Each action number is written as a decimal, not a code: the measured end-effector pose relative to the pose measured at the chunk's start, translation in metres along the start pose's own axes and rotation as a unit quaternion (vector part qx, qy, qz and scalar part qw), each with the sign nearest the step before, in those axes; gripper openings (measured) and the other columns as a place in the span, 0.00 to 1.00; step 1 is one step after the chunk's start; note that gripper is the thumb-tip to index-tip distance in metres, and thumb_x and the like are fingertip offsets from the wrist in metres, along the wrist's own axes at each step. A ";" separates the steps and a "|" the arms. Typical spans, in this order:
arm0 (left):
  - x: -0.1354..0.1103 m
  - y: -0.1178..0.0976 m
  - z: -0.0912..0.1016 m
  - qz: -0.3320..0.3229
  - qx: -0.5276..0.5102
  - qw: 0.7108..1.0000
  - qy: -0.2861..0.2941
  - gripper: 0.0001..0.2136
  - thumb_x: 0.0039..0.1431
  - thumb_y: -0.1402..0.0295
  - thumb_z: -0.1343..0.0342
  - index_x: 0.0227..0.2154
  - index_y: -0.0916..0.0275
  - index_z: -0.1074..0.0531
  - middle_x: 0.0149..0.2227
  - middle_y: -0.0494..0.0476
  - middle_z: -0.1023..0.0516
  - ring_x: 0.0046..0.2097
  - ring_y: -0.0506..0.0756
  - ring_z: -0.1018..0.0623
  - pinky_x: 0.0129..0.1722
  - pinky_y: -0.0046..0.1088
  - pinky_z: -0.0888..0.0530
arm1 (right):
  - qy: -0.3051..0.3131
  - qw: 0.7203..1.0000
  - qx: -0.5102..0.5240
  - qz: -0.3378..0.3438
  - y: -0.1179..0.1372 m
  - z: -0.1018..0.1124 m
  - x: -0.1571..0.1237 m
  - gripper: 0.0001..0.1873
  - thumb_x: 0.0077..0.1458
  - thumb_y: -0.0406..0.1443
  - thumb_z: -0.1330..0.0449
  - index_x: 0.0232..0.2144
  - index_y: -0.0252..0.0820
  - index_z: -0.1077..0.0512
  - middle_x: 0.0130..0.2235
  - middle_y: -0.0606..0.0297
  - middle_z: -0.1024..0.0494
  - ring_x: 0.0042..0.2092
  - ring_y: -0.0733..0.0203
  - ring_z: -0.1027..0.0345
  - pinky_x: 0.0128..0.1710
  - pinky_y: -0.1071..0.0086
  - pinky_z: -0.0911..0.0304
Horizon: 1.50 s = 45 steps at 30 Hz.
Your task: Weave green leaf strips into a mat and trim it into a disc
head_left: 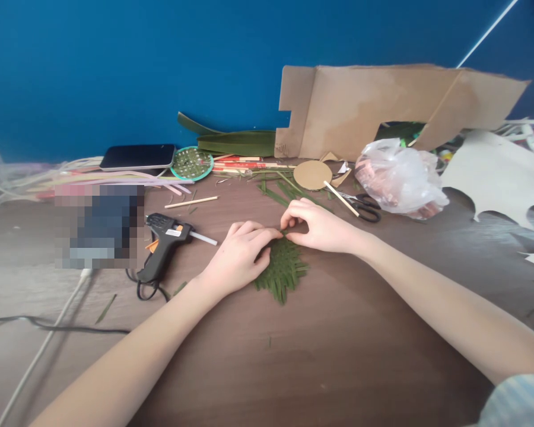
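Note:
A small woven mat of green leaf strips [282, 270], its strip ends fringed along the near side, lies on the table between my hands. My left hand [244, 252] bends over its left part, thumb and fingers closed on it, hiding that side. At the far edge, the fingertips of my right hand [309, 225] pinch a leaf strip of the mat. Just beyond, cut green leaf strips [285, 193] lie loose. To the left rests a black glue gun [164, 243] with a clear glue stick in its back end.
Behind are a cardboard disc [312, 175], a pale stick [342, 198], black-handled scissors [367, 207] and a plastic bag [403, 178]. A cardboard sheet [360, 101] leans on the blue wall. Further left are a round woven piece [192, 163], a phone [137, 156] and a white cable [48, 338].

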<state>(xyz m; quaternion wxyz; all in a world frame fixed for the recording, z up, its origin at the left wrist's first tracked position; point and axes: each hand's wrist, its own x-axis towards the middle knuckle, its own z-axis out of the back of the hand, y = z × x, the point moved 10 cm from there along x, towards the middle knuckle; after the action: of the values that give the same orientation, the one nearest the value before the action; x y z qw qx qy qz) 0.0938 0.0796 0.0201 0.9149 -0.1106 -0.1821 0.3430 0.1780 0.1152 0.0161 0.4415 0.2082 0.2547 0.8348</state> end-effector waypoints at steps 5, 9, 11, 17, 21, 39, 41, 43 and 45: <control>0.000 0.001 0.000 0.009 -0.006 1.000 0.005 0.16 0.54 0.77 0.53 0.45 0.61 0.32 0.42 0.55 0.23 0.47 0.56 0.29 0.47 0.35 0.36 | 0.000 1.000 0.002 -0.004 -0.001 0.000 0.000 0.07 0.45 0.27 0.44 0.28 0.42 0.34 0.31 0.65 0.34 0.39 0.59 0.41 0.39 0.65 0.42; 0.000 0.002 -0.001 0.014 -0.011 1.000 0.013 0.16 0.54 0.77 0.54 0.45 0.60 0.33 0.43 0.56 0.24 0.47 0.57 0.30 0.47 0.36 0.35 | -0.006 1.000 0.004 -0.003 -0.002 0.000 -0.001 0.06 0.45 0.28 0.43 0.28 0.42 0.34 0.31 0.65 0.34 0.38 0.59 0.40 0.38 0.65 0.41; 0.000 0.002 -0.001 0.013 -0.015 1.000 0.014 0.16 0.54 0.77 0.54 0.46 0.60 0.33 0.43 0.55 0.24 0.47 0.57 0.30 0.46 0.36 0.35 | -0.008 1.000 0.004 -0.003 -0.003 0.000 -0.001 0.06 0.45 0.28 0.43 0.27 0.42 0.34 0.31 0.65 0.34 0.38 0.60 0.40 0.38 0.66 0.41; 0.000 0.000 -0.001 0.003 -0.023 1.000 0.014 0.17 0.54 0.78 0.54 0.46 0.61 0.32 0.45 0.54 0.24 0.47 0.56 0.31 0.47 0.35 0.36 | -0.013 1.000 0.000 -0.004 -0.003 0.001 -0.001 0.06 0.45 0.28 0.42 0.27 0.41 0.34 0.31 0.65 0.34 0.37 0.60 0.40 0.38 0.66 0.41; 0.000 0.000 -0.002 -0.003 -0.026 1.000 0.017 0.15 0.56 0.77 0.54 0.45 0.60 0.31 0.48 0.53 0.25 0.47 0.56 0.31 0.46 0.34 0.36 | -0.013 1.000 0.003 -0.006 -0.003 0.002 -0.001 0.05 0.45 0.28 0.42 0.27 0.41 0.33 0.30 0.65 0.34 0.37 0.60 0.40 0.37 0.66 0.40; 0.000 -0.001 -0.001 -0.005 -0.028 0.999 0.019 0.15 0.56 0.76 0.54 0.44 0.60 0.30 0.48 0.53 0.25 0.47 0.55 0.31 0.48 0.35 0.38 | -0.022 1.000 -0.007 -0.008 -0.004 0.004 -0.001 0.06 0.45 0.28 0.39 0.26 0.40 0.33 0.29 0.66 0.34 0.35 0.62 0.39 0.35 0.68 0.40; 0.000 -0.001 -0.001 -0.004 -0.027 0.999 0.021 0.15 0.56 0.76 0.54 0.44 0.60 0.30 0.48 0.53 0.25 0.47 0.55 0.31 0.48 0.35 0.38 | -0.024 1.000 -0.006 -0.007 -0.004 0.005 -0.001 0.06 0.45 0.28 0.39 0.25 0.41 0.34 0.29 0.66 0.34 0.35 0.62 0.40 0.35 0.68 0.41; 0.000 -0.001 -0.001 -0.002 -0.026 0.999 0.022 0.15 0.56 0.76 0.54 0.44 0.60 0.30 0.49 0.53 0.25 0.48 0.55 0.31 0.48 0.35 0.38 | -0.026 1.000 -0.002 -0.006 -0.004 0.005 -0.001 0.06 0.45 0.28 0.40 0.25 0.41 0.34 0.29 0.66 0.34 0.35 0.62 0.40 0.35 0.68 0.40; 0.000 -0.001 -0.001 -0.004 -0.024 0.999 0.024 0.15 0.57 0.76 0.54 0.45 0.60 0.30 0.49 0.53 0.25 0.48 0.55 0.31 0.48 0.35 0.38 | -0.026 1.000 0.000 -0.005 -0.004 0.005 -0.001 0.06 0.45 0.28 0.40 0.25 0.41 0.34 0.29 0.66 0.34 0.35 0.62 0.40 0.35 0.67 0.40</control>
<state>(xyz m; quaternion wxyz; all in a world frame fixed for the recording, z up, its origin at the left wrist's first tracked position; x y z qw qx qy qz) 0.0952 0.0790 0.0194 0.9173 -0.1397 -0.1690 0.3325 0.1835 0.1173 0.0173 0.4520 0.2290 0.2443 0.8268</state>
